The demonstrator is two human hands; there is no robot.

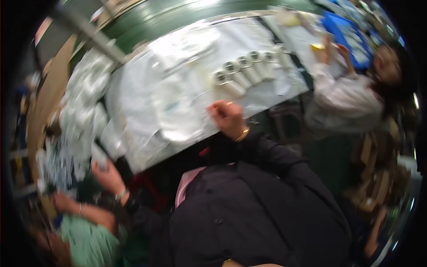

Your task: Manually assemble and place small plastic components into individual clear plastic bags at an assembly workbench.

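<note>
My left hand is off the table's left side, fingers closed round a pale, elongated white piece; blur hides what kind it is. Over the table's near edge, my right hand has its fingers curled in. Whether anything small is between them cannot be made out. Just beyond it, several white cylinders with dark-centred ends lie in a slanting row. Clear plastic bags are spread on the white tabletop to the left of my right hand.
A stack of shiny plastic bags lies at the table's far side. White plastic sheeting heaps up at the left. Close by on the lower left is a co-worker in green; another in a pale top works beside a blue bin.
</note>
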